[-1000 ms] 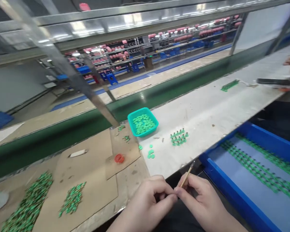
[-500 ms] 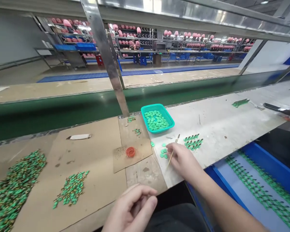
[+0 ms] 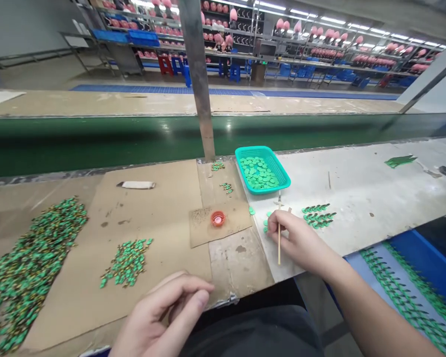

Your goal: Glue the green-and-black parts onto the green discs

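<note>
My right hand (image 3: 295, 238) is closed around a thin brush (image 3: 279, 248), its bristle end pointing away from me. The fingertips are at a small group of flat green discs (image 3: 266, 223), partly covering them. Close to the bench's front edge, my left hand (image 3: 167, 312) is curled with thumb and forefinger together; whether a small piece is between them is hidden. A small red cup (image 3: 218, 218) sits on a cardboard piece left of my right hand. Rows of green discs with dark tips (image 3: 317, 216) lie to its right. Beyond is a turquoise basket (image 3: 282, 173) holding green discs.
At left lie a large heap (image 3: 40, 258) and a smaller pile (image 3: 128, 263) of green-and-gold pieces. A white-wrapped tool (image 3: 137, 185) lies behind them. A metal post (image 3: 198, 84) rises at the bench's back. Below right is a blue bin (image 3: 423, 258) with rows of green pieces.
The view has shifted, so the bench sits higher and further right. My right hand's fingers have closed in over the discs, and the brush stands more upright. My left hand stays curled.
</note>
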A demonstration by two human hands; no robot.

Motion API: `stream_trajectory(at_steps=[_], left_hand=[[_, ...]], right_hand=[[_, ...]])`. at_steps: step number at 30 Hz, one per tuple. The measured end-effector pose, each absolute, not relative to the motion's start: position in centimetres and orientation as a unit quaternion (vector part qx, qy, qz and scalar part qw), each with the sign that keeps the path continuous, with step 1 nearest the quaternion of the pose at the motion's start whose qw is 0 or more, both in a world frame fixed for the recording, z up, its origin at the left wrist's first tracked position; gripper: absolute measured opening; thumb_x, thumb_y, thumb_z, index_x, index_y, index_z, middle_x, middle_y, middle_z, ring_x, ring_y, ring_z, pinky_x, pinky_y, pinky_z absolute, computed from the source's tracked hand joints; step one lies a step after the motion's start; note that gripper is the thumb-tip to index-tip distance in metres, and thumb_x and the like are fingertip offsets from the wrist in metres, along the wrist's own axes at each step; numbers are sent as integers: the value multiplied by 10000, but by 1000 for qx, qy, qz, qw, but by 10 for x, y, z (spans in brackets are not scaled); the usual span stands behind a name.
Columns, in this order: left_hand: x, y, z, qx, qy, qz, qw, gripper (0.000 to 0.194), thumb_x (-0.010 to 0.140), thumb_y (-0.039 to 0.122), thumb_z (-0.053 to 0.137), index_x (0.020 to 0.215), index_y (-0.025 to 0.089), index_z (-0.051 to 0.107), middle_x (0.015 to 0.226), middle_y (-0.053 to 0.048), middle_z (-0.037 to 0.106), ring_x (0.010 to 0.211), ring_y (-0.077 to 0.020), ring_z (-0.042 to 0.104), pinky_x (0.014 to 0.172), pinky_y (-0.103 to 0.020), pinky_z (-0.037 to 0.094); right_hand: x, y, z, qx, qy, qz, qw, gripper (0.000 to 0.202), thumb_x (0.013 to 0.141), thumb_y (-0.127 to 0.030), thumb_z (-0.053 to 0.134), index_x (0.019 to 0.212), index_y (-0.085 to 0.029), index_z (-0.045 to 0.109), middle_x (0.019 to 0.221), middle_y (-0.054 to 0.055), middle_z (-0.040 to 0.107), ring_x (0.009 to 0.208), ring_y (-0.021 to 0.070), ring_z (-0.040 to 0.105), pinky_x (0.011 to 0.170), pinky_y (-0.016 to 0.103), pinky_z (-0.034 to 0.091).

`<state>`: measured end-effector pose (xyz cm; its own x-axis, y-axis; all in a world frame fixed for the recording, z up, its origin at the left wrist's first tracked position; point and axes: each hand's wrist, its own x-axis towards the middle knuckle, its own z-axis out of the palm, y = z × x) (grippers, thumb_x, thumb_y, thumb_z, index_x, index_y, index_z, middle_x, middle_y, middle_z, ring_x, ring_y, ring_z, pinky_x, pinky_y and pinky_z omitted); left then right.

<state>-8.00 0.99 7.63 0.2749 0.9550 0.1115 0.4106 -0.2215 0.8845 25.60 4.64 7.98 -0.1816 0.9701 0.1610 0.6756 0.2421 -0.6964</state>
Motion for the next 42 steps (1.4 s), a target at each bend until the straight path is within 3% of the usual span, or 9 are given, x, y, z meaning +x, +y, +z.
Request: stream_trajectory(at_steps=[6, 9, 12, 14, 17, 19, 25, 28, 42], left_hand=[[-90, 22, 94, 684, 529, 383, 326, 342, 1038, 598, 756, 880, 306, 840, 889, 15, 822, 801, -134, 792, 691, -127, 614], [-90, 22, 97, 687, 526, 395, 309, 336, 1054, 561, 745, 860, 299, 827, 880, 21, 817, 782, -130, 784, 670, -139, 605], [-81, 21, 89, 720, 506, 381, 284, 253, 1074, 463, 729, 913, 294, 827, 839, 25, 780, 705, -124, 734, 596, -176, 564], [-69, 23, 79, 760, 474, 360, 260, 157, 1088, 383, 716, 1030, 295, 833, 865, 21, 762, 720, -127, 722, 619, -208, 565], [-48, 30, 61, 818, 432, 325, 196, 162, 1105, 307, 689, 1215, 287, 806, 1006, -13, 764, 907, -178, 746, 797, -304, 609], [-37, 36, 53, 844, 418, 300, 151, 182, 1105, 272, 672, 1241, 283, 792, 1037, -26, 749, 947, -211, 717, 845, -367, 585], [-29, 44, 50, 852, 413, 299, 118, 137, 1132, 227, 631, 1153, 235, 766, 1009, -24, 743, 907, -212, 681, 806, -377, 490], [-33, 40, 53, 849, 412, 314, 108, 152, 1152, 205, 599, 1169, 212, 750, 1022, -23, 751, 923, -205, 692, 829, -366, 497], [-59, 23, 39, 886, 364, 280, 66, 234, 1097, 198, 657, 1265, 234, 816, 1213, -21, 816, 1043, -234, 646, 932, -413, 475]], right_hand=[[202, 51, 82, -423, -800, 351, 242, 310, 931, 54, 631, 850, -243, 584, 867, -28, 747, 825, 169, 694, 768, 268, 510], [198, 53, 75, -396, -803, 361, 261, 309, 986, 25, 651, 852, -245, 584, 1017, 12, 836, 974, 203, 767, 885, 324, 561], [209, 44, 70, -421, -755, 354, 357, 241, 1074, -108, 679, 921, -261, 572, 1166, 53, 853, 1131, 238, 796, 985, 388, 584], [216, 34, 69, -446, -703, 352, 429, 206, 1141, -275, 678, 965, -271, 572, 1135, 52, 829, 1077, 232, 794, 936, 376, 594], [220, 22, 71, -458, -651, 340, 502, 366, 1230, -546, 479, 1046, -279, 648, 1000, 32, 753, 914, 214, 729, 812, 351, 577], [217, 19, 74, -460, -642, 318, 525, 494, 1244, -596, 361, 1126, -281, 723, 958, 30, 700, 886, 213, 678, 801, 353, 562], [203, 33, 85, -536, -634, 250, 497, 206, 1203, -304, 584, 1295, -285, 768, 1055, 33, 766, 979, 203, 744, 883, 350, 609], [194, 45, 90, -512, -671, 215, 491, 249, 1175, -196, 607, 1343, -286, 767, 1070, 28, 806, 983, 198, 782, 883, 355, 637], [168, 61, 71, -525, -642, 205, 520, 128, 1110, -136, 675, 1143, -259, 686, 1016, 8, 757, 920, 181, 753, 838, 352, 603]])
